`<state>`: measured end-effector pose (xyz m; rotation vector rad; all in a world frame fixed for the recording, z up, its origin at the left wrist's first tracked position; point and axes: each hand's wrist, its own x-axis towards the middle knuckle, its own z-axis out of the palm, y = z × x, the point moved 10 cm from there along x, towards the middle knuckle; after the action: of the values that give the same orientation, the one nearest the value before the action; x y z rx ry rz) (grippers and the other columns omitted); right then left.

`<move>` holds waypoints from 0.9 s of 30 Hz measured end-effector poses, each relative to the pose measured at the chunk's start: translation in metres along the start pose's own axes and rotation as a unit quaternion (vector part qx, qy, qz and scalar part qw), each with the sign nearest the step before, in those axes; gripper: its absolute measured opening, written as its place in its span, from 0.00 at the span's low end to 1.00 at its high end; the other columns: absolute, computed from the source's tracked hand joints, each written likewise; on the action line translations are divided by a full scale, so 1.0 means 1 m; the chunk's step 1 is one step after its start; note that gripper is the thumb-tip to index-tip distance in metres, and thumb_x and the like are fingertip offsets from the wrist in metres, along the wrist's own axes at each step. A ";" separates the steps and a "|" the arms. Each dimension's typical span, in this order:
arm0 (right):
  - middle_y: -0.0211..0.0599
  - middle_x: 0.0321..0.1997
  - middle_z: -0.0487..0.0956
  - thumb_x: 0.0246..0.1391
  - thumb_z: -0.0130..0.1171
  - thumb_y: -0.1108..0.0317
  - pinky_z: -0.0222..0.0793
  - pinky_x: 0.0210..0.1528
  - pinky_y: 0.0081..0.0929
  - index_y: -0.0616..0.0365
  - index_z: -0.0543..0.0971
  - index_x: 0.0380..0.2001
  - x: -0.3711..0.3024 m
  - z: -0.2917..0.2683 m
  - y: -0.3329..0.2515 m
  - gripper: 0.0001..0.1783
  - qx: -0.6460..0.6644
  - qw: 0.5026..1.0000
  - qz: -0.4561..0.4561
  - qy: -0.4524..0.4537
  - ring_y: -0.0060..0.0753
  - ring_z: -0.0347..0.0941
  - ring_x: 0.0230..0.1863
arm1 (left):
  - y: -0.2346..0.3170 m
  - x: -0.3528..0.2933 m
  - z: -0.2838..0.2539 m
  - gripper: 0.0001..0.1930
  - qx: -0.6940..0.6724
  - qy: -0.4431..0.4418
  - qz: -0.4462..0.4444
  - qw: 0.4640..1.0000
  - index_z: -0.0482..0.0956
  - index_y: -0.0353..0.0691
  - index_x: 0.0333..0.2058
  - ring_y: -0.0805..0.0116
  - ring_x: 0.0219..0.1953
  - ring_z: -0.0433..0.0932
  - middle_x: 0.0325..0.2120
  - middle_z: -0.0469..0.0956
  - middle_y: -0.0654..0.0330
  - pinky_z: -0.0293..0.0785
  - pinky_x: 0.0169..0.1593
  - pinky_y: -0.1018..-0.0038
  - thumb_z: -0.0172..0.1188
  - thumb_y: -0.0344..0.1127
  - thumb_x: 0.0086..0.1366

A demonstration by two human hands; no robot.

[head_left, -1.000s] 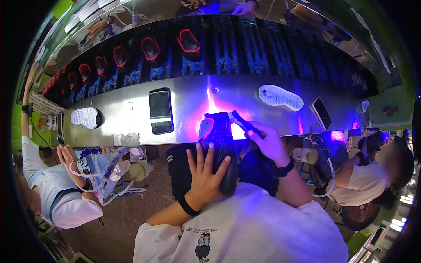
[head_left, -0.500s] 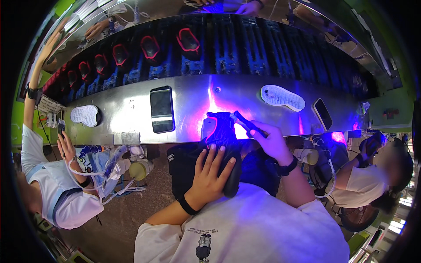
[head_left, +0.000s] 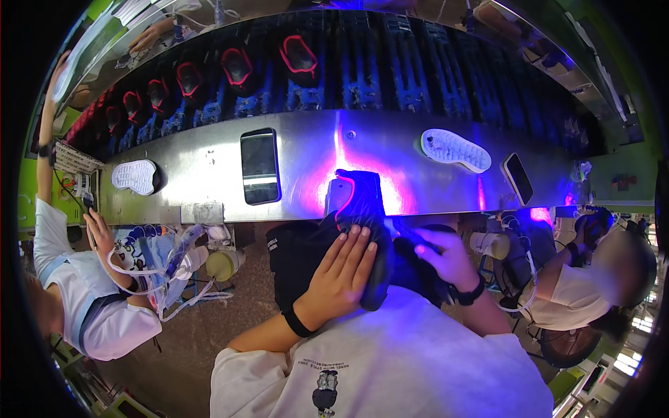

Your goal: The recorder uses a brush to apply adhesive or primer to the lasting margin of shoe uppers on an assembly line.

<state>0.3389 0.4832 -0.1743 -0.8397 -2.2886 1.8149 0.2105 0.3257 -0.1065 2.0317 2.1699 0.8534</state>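
A black shoe upper with a red edging line lies across my lap, its far end over the bench's near edge. Something grey shows beside the red line. My left hand rests on the near part of the upper, fingers stretched out flat and close together. To the right of the upper, my right hand is closed around a dark-handled brush. The brush points far-left toward the upper's side; its tip is hard to make out in the shade.
On the metal bench lie a phone, a white sole, another phone and a white sole at left. Beyond runs a blue rack carrying black-and-red shoes. People sit on both sides.
My right hand has drawn the brush back from the upper's far end to beside its right side, nearer me. My left hand's fingers have come closer together on the upper.
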 end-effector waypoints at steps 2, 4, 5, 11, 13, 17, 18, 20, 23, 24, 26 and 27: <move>0.30 0.40 0.85 0.64 0.65 0.67 0.74 0.46 0.25 0.62 0.80 0.59 -0.020 -0.001 -0.009 0.23 -0.029 0.999 -0.023 -0.007 0.21 0.78 0.40 | 0.004 0.003 0.003 0.26 0.005 -0.006 0.011 1.000 0.72 0.25 0.61 0.42 0.68 0.71 0.63 0.71 0.36 0.63 0.72 0.53 0.52 0.32 0.66; 0.29 0.38 0.84 0.64 0.65 0.67 0.74 0.45 0.24 0.62 0.80 0.59 -0.026 -0.008 -0.016 0.22 -0.021 1.000 -0.021 -0.009 0.20 0.77 0.39 | 0.008 0.006 0.004 0.26 0.012 -0.011 0.023 1.000 0.72 0.24 0.60 0.42 0.68 0.71 0.63 0.71 0.36 0.63 0.72 0.52 0.52 0.32 0.66; 0.28 0.37 0.84 0.64 0.65 0.67 0.74 0.44 0.23 0.62 0.80 0.59 -0.028 -0.010 -0.019 0.22 -0.013 1.000 -0.019 -0.013 0.20 0.77 0.38 | 0.011 0.008 0.005 0.26 0.021 -0.016 0.033 0.999 0.72 0.24 0.60 0.42 0.67 0.71 0.63 0.71 0.35 0.63 0.71 0.52 0.52 0.32 0.66; 0.41 0.46 0.86 0.63 0.65 0.69 0.74 0.55 0.29 0.64 0.80 0.57 0.000 -0.021 0.001 0.21 0.028 0.996 0.079 0.009 0.28 0.80 0.47 | 0.015 0.021 0.006 0.29 0.012 -0.022 0.001 1.000 0.69 0.22 0.61 0.41 0.66 0.71 0.62 0.71 0.33 0.60 0.72 0.49 0.55 0.35 0.65; 0.40 0.46 0.86 0.63 0.65 0.71 0.74 0.55 0.29 0.63 0.80 0.58 -0.013 -0.026 -0.007 0.20 -0.025 1.000 0.005 -0.003 0.26 0.79 0.47 | 0.019 0.025 0.009 0.32 0.015 -0.025 0.009 1.000 0.68 0.22 0.62 0.40 0.67 0.70 0.63 0.70 0.33 0.59 0.72 0.48 0.58 0.38 0.63; 0.28 0.40 0.83 0.63 0.65 0.69 0.73 0.50 0.27 0.61 0.81 0.59 -0.037 -0.037 -0.020 0.21 0.036 0.999 -0.039 0.004 0.23 0.76 0.41 | 0.030 0.036 0.010 0.38 0.022 -0.034 0.006 0.999 0.66 0.23 0.63 0.38 0.68 0.68 0.64 0.68 0.33 0.56 0.73 0.46 0.64 0.41 0.59; 0.28 0.38 0.83 0.63 0.65 0.69 0.73 0.48 0.26 0.61 0.81 0.59 -0.040 -0.039 -0.018 0.21 0.042 0.999 -0.020 0.005 0.23 0.76 0.40 | 0.032 0.041 0.011 0.38 0.020 -0.038 -0.003 0.999 0.66 0.24 0.64 0.38 0.68 0.68 0.64 0.68 0.33 0.56 0.73 0.46 0.65 0.41 0.59; 0.28 0.37 0.82 0.63 0.65 0.69 0.74 0.47 0.25 0.61 0.81 0.59 -0.045 -0.041 -0.015 0.22 0.055 0.998 -0.003 0.009 0.22 0.76 0.39 | 0.039 0.050 0.010 0.38 0.020 -0.032 -0.008 0.999 0.66 0.24 0.64 0.39 0.68 0.68 0.64 0.68 0.34 0.56 0.73 0.46 0.65 0.41 0.58; 0.27 0.34 0.81 0.63 0.65 0.68 0.73 0.43 0.22 0.61 0.81 0.59 -0.053 -0.045 -0.009 0.22 0.095 0.995 0.013 0.023 0.19 0.75 0.36 | 0.047 0.061 0.009 0.39 0.027 -0.015 -0.006 1.000 0.66 0.24 0.64 0.41 0.68 0.69 0.63 0.69 0.35 0.55 0.73 0.46 0.66 0.42 0.57; 0.27 0.36 0.81 0.64 0.64 0.70 0.73 0.45 0.22 0.62 0.80 0.59 -0.056 -0.045 -0.006 0.21 0.120 0.992 0.022 0.025 0.19 0.74 0.37 | 0.047 0.066 0.011 0.40 0.042 -0.017 -0.010 0.999 0.66 0.24 0.64 0.41 0.67 0.70 0.63 0.70 0.35 0.55 0.73 0.45 0.66 0.43 0.57; 0.27 0.38 0.80 0.64 0.63 0.72 0.72 0.46 0.22 0.64 0.80 0.59 -0.065 -0.047 0.000 0.21 0.149 0.988 0.031 0.031 0.19 0.72 0.39 | 0.051 0.074 0.014 0.40 0.058 -0.023 -0.011 0.998 0.66 0.24 0.64 0.41 0.67 0.71 0.62 0.70 0.35 0.55 0.73 0.45 0.66 0.43 0.57; 0.26 0.36 0.80 0.64 0.63 0.71 0.71 0.45 0.21 0.63 0.80 0.60 -0.069 -0.047 0.002 0.21 0.157 0.987 0.033 0.029 0.18 0.72 0.38 | 0.053 0.078 0.014 0.41 0.061 -0.017 -0.013 0.998 0.66 0.23 0.63 0.41 0.65 0.72 0.62 0.71 0.35 0.55 0.73 0.45 0.67 0.44 0.57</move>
<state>0.4171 0.4913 -0.1458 -0.9089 -1.8897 2.0745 0.2532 0.4029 -0.0711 2.0509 2.2783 0.6942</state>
